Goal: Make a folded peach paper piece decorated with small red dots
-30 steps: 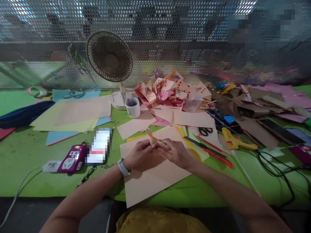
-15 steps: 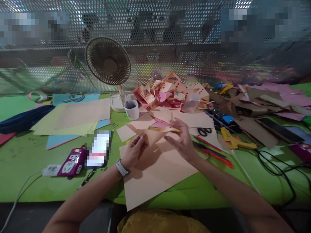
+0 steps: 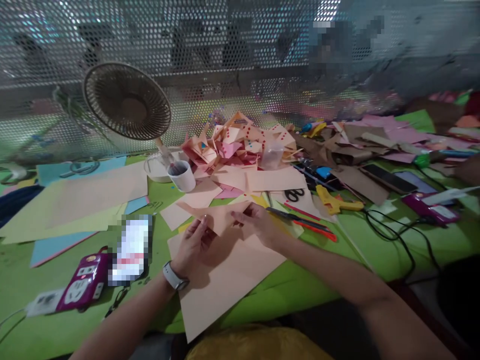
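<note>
A folded peach paper piece (image 3: 221, 218) is held up between my two hands. My left hand (image 3: 193, 245), with a white-strapped watch at the wrist, pinches its left side between thumb and fingers. At its right side my right hand (image 3: 257, 222) grips the paper, thumb in front. Beneath both hands lies a large peach sheet (image 3: 228, 280) on the green table (image 3: 270, 295). Smaller peach sheets (image 3: 195, 200) lie just behind the held piece.
Folded paper pieces (image 3: 240, 142) are heaped at the back, beside a white cup (image 3: 181, 176) and a fan (image 3: 127, 102). Cutters (image 3: 307, 222) and a yellow glue gun (image 3: 335, 201) lie right. A phone (image 3: 131, 250) and a purple power strip (image 3: 84, 280) lie left.
My right hand has closed on the right side of the folded paper; its fingers were spread before. The camera view has turned to the right.
</note>
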